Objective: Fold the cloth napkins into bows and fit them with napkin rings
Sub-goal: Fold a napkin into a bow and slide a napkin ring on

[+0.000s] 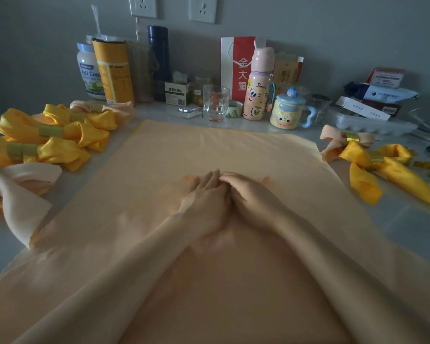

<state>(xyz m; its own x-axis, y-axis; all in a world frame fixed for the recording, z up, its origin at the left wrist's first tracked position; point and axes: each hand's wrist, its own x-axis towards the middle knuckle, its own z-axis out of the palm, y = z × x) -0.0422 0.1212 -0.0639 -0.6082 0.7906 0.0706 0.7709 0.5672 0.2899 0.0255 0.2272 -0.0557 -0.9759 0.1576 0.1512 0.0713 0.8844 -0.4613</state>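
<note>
Under both hands' flat fingers (215,176) (touching) lies the napkin (233,150).

A grey table (397,219) carries a peach napkin (209,150) spread flat in the middle. A heap of ringed bows (52,137) lies left and a pair of bows (375,162) right. A glass tumbler (215,105) and a cartoon mug (287,112) stand near the wall.

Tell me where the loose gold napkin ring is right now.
The loose gold napkin ring lies on the table at the far right of the head view, just right of the yellow bow napkin there.
</note>
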